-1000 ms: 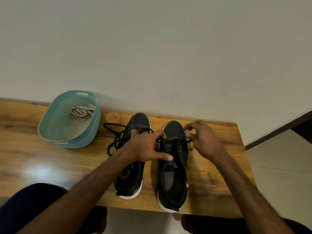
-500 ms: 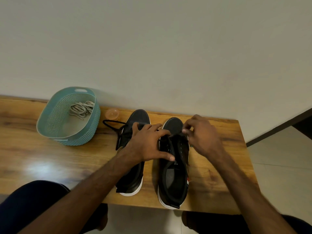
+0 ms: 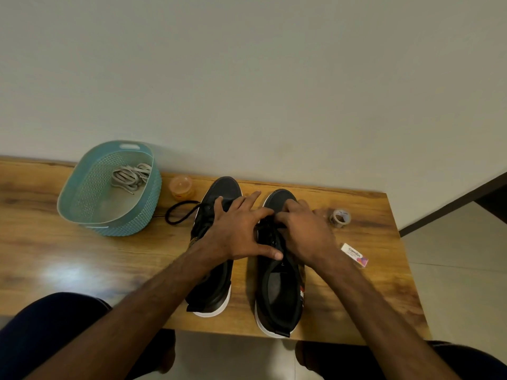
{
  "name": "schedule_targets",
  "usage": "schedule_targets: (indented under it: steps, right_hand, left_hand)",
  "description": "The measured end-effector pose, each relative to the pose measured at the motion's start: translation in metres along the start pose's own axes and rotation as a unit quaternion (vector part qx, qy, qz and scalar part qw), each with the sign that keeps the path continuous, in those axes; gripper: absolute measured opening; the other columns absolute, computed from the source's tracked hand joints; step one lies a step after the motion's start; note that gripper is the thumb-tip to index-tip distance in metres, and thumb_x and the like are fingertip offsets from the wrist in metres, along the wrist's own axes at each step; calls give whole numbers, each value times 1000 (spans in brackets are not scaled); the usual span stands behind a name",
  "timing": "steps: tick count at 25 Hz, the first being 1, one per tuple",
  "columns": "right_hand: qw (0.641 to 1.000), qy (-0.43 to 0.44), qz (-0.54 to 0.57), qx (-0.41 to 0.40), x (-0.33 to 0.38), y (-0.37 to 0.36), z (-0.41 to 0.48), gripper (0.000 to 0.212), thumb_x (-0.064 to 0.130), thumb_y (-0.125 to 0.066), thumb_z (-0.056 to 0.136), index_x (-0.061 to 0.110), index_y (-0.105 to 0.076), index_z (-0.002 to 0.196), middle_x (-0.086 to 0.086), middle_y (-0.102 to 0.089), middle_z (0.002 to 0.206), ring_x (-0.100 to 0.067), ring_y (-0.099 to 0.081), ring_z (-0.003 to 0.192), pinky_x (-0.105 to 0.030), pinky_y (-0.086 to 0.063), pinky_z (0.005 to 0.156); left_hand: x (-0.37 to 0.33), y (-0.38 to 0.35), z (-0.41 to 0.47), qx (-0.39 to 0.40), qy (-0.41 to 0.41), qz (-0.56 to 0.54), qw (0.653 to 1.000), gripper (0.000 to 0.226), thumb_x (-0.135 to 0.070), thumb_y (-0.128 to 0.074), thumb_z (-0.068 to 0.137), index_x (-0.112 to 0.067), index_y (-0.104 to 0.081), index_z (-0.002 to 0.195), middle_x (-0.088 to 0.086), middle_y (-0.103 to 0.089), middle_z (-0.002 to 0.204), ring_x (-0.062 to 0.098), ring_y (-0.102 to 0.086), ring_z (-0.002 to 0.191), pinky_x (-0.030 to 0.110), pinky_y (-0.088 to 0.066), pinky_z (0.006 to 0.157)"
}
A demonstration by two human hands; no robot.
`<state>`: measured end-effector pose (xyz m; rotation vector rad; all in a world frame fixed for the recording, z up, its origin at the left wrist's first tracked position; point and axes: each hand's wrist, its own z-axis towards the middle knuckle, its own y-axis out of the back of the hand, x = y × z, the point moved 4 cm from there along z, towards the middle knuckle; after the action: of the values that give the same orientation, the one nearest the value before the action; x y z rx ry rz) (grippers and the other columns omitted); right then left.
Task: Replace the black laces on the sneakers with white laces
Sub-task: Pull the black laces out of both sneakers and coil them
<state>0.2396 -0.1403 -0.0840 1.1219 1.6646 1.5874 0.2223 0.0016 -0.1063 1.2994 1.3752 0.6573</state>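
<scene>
Right hand (image 3: 304, 237) curled on lace (image 3: 267, 229)

A plain off-white painted wall (image 3: 247, 78) stands before you and fills the whole upper half of your view. A long wooden table with a brown, grained, glossy top (image 3: 68, 250) stands against it. On the left part of this top you see a soft white patch of reflected light (image 3: 65, 272). To your right, past the end of the table, the floor is of pale grey tiles (image 3: 461, 275). A dark skirting strip (image 3: 450, 204) runs there along the foot of the wall. The same pale floor shows below the table's near edge.
</scene>
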Motion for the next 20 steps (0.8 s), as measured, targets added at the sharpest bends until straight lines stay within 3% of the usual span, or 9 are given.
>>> schedule_targets:
  steps: [3,6,9,13,16,18,20]
  right_hand:
    - [998,-38,24,-43,-20,10,0,16,31,-58,96,25,-65,109,3,-50,113,-18,-45,112,-40,-39,90]
    - [979,-140,50,-140,-72,39,-10,9,26,-66,92,20,-69,97,2,-55,103,-20,-51,99,-40,-46,81]
    - [965,-225,39,-130,-104,45,-24,13,28,-70,89,19,-72,98,-3,-58,106,-25,-52,100,-42,-49,80]
    - [986,-95,106,-81,-51,23,-9,30,34,-65,92,25,-66,121,-1,-53,120,-22,-45,117,-43,-46,93]
    - [1000,-7,30,-2,-7,-3,4,30,34,-54,98,27,-63,126,0,-50,117,-21,-42,115,-36,-39,84]
    - [1000,-17,-3,-12,-8,1,4,24,31,-54,98,27,-65,119,1,-52,114,-21,-44,114,-38,-36,84]
    - [995,-78,14,-68,-35,22,-1,15,29,-59,96,26,-70,107,3,-56,110,-21,-50,109,-40,-40,87]
  left_hand:
    - [0,2,-1,-5,-1,-9,1000,91,-86,-61,61,-43,-40,139,1,1,165,24,-3,151,67,10,111]
    - [1,2,-1,-8,3,-23,1000,84,-84,-63,60,-43,-45,131,2,-1,165,24,-3,151,67,11,110]
    - [0,1,-1,-6,2,-24,1000,84,-84,-64,60,-44,-45,132,3,-1,165,24,-3,151,68,11,111]
    - [-1,1,-1,-2,2,-21,1000,86,-83,-64,61,-44,-44,135,3,1,165,24,-2,151,68,12,110]
    - [1,2,-1,-2,4,-14,1000,90,-84,-63,60,-43,-42,137,2,1,165,24,-2,151,68,10,110]
    - [1,2,-1,-6,4,-11,1000,91,-85,-62,60,-43,-41,138,2,1,165,24,-3,151,68,10,110]
    - [0,4,-2,-8,5,-16,1000,87,-84,-63,60,-43,-44,134,3,0,165,24,-3,151,67,10,110]
